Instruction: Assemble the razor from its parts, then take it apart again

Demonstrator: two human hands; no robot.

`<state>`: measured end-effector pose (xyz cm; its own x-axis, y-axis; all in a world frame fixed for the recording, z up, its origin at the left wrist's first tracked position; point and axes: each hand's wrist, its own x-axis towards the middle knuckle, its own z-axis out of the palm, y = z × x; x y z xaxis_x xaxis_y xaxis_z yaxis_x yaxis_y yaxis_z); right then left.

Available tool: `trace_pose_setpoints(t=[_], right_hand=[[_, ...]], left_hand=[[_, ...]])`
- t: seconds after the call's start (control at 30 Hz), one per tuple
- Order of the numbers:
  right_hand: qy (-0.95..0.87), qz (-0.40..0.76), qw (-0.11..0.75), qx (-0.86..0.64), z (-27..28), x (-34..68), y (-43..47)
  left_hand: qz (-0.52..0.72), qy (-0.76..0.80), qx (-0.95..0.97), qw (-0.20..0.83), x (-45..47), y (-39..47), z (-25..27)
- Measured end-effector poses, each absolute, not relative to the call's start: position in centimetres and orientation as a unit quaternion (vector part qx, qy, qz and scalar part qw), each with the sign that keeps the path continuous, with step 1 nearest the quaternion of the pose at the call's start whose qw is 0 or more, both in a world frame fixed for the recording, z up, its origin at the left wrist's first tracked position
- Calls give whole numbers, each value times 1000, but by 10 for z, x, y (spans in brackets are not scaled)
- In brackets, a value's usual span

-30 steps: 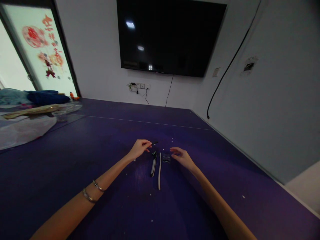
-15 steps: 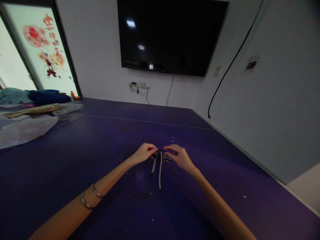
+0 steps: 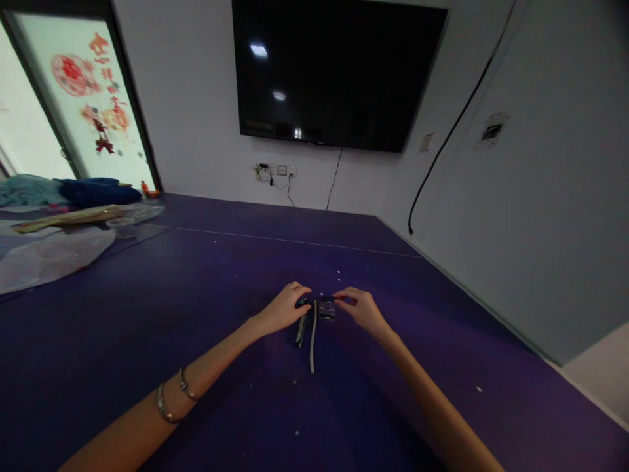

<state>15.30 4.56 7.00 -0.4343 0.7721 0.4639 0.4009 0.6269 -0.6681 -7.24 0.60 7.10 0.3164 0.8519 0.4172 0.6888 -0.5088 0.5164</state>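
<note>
My left hand reaches over the top of a slim black-and-grey piece, thumb and forefinger apart around its dark upper end. Whether the fingers touch it I cannot tell. Between my hands a long, pale, narrow strip lies on the purple surface. My right hand pinches a short, thin dark bar by its right end. Just under that bar sits a small, clear-looking case, its contents too small to make out.
The purple surface carries small white specks. Clear plastic sheeting and folded cloths lie at the far left. A television hangs on the back wall above sockets. A black cable hangs along the right wall.
My hands have moved apart. The left has let go of the dark bar and opened over the black-and-grey piece; the right has shifted right, keeping the bar. The small case shows more fully.
</note>
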Motion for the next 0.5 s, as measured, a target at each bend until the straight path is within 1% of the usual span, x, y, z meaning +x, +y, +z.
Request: trace_pose_setpoints(t=[0.1, 0.23, 0.37, 0.5], right_hand=[[-819, 227, 377, -369, 58, 160, 53], [-828, 202, 364, -376, 49, 160, 57], [-831, 183, 357, -386, 46, 155, 55], [-836, 183, 351, -381, 42, 153, 56]], left_hand=[[284, 470, 833, 70, -66, 8, 72], [224, 465, 856, 39, -55, 16, 73], [160, 446, 879, 44, -46, 27, 69], [134, 431, 891, 53, -40, 36, 61]])
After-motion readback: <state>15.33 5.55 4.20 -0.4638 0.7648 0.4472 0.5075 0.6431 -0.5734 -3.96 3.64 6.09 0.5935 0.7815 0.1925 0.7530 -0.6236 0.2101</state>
